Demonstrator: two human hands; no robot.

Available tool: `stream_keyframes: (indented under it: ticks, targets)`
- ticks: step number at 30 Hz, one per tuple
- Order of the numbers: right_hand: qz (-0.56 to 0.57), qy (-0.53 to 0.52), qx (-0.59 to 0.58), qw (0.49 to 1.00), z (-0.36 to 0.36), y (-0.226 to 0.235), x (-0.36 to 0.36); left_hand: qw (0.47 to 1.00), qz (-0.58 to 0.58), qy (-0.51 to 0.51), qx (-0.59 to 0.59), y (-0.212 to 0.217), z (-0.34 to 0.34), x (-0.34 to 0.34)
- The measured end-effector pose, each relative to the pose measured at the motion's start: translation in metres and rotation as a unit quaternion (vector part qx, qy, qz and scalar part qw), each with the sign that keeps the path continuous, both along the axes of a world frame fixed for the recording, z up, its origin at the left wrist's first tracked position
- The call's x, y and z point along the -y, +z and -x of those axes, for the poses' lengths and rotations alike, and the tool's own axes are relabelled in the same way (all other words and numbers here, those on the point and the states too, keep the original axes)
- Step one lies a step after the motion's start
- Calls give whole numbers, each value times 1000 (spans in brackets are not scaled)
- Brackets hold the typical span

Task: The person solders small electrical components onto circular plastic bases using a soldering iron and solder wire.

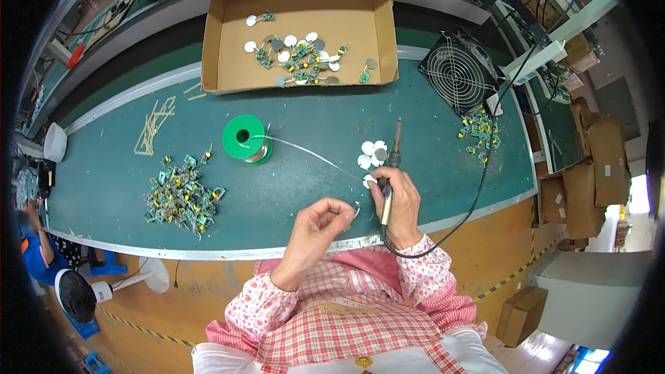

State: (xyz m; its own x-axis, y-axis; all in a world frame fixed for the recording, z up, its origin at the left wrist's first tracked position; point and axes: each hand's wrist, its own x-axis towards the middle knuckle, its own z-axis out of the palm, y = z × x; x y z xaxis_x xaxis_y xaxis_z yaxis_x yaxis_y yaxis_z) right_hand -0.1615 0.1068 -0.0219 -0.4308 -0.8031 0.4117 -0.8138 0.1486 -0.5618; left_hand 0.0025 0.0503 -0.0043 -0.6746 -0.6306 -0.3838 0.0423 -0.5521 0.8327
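My right hand (pixel 400 202) grips a soldering iron (pixel 393 159) whose tip points away from me, and its fingertips also pinch a small white disc (pixel 369 181). My left hand (pixel 320 225) pinches the end of a thin solder wire (pixel 312 154) that runs from a green spool (pixel 244 138). A few more white discs (pixel 371 153) lie just beyond my right hand on the green bench (pixel 111 173).
A pile of small green circuit boards (pixel 181 194) lies at the left, another pile (pixel 479 133) at the right. An open cardboard box (pixel 299 21) holding discs and boards stands at the back, a black fan (pixel 460 69) beside it. Thin sticks (pixel 154 125) lie far left.
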Motion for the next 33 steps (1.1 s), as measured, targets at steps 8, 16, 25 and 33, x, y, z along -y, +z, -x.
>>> stream_keyframes:
  ticks: [8,16,25,33]
  targets:
    - [11,47,127,991,-10,2,-8,999,44,26,-2,-4,1,4]
    - [79,37,339,937,-15,14,-30,1000,24,-6,-19,-6,13,2]
    - [148,7,366,919,-24,24,-37,999,32,-24,-22,9,30,-1]
    - [145,7,354,924,-23,29,-37,998,56,-20,2,11,30,-2]
